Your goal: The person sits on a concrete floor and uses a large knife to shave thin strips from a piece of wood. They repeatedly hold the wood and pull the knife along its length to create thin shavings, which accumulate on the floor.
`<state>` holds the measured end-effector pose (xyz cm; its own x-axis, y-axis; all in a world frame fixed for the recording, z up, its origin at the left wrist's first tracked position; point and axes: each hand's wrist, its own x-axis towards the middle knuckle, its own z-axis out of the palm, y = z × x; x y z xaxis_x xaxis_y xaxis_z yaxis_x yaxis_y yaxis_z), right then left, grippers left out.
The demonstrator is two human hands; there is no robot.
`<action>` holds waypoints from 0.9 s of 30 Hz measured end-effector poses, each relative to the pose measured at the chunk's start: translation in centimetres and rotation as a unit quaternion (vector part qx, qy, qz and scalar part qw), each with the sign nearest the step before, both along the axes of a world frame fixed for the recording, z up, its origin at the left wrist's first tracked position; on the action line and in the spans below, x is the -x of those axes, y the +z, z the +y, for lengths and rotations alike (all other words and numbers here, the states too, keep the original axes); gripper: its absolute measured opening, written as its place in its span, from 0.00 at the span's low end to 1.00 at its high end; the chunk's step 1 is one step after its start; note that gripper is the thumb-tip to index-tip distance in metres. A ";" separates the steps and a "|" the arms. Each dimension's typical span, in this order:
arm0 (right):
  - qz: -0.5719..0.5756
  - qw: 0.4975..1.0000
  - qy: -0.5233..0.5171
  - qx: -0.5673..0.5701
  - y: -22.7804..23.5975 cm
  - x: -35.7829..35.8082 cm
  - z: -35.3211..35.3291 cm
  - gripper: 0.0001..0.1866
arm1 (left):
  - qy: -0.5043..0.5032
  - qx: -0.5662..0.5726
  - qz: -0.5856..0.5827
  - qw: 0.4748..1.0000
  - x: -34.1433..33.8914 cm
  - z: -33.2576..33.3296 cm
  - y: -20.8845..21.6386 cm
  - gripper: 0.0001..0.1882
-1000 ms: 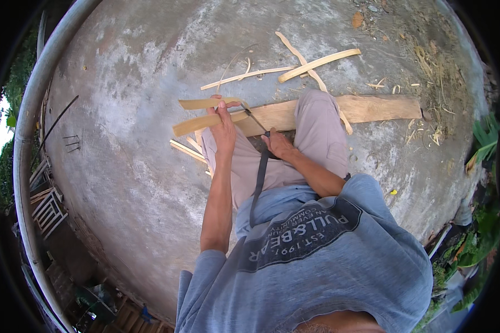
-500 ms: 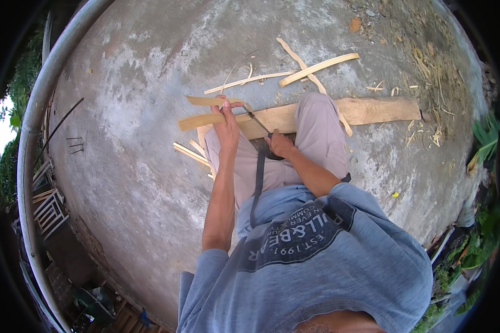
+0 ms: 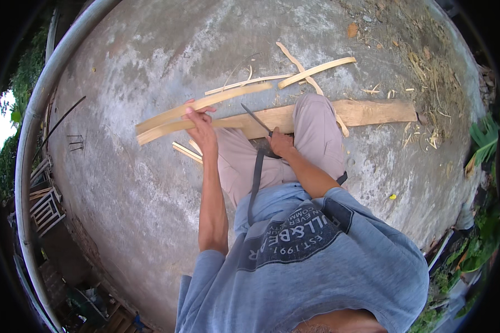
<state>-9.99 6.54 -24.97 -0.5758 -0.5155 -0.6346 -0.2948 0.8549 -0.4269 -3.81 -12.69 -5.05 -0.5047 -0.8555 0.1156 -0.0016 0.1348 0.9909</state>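
My left hand (image 3: 203,132) is closed on two pale, flat bamboo strips, out to the left of my knees. The upper strip (image 3: 228,95) slants up to the right, past my fingers. Below it the lower strip (image 3: 164,131) runs through the same hand, its right end near my left knee. My right hand (image 3: 282,143) grips a knife between my knees; its handle is mostly hidden by the fingers. The dark narrow knife blade (image 3: 255,116) points up and left, apart from both strips. Beneath it a long wooden plank (image 3: 372,112) lies across the ground, partly covered by my right leg.
Loose bamboo strips (image 3: 316,72) lie crossed beyond the plank, and short pieces (image 3: 186,152) lie by my left knee. Shavings (image 3: 434,136) litter the concrete at the right. A dark strap (image 3: 255,183) hangs down over my lap. A metal pole (image 3: 30,144) curves along the left.
My left hand has moved left, carrying the strips away from the knife blade. They met at the blade before and now spread apart, clear of it. My right hand has stayed nearly in place.
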 end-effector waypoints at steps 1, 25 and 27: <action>-0.008 1.000 -0.008 0.009 0.1 0.2 -0.2 0.30 | 0.020 -0.013 0.010 1.000 -0.6 -0.5 1.1 0.24; -0.061 0.922 0.055 0.380 23.3 2.3 -4.2 0.16 | -0.132 -0.205 0.016 0.970 -5.0 0.1 7.7 0.20; -0.053 0.928 -0.004 0.369 20.6 1.6 -4.3 0.17 | -0.124 -0.172 -0.014 0.977 -5.3 1.1 7.3 0.19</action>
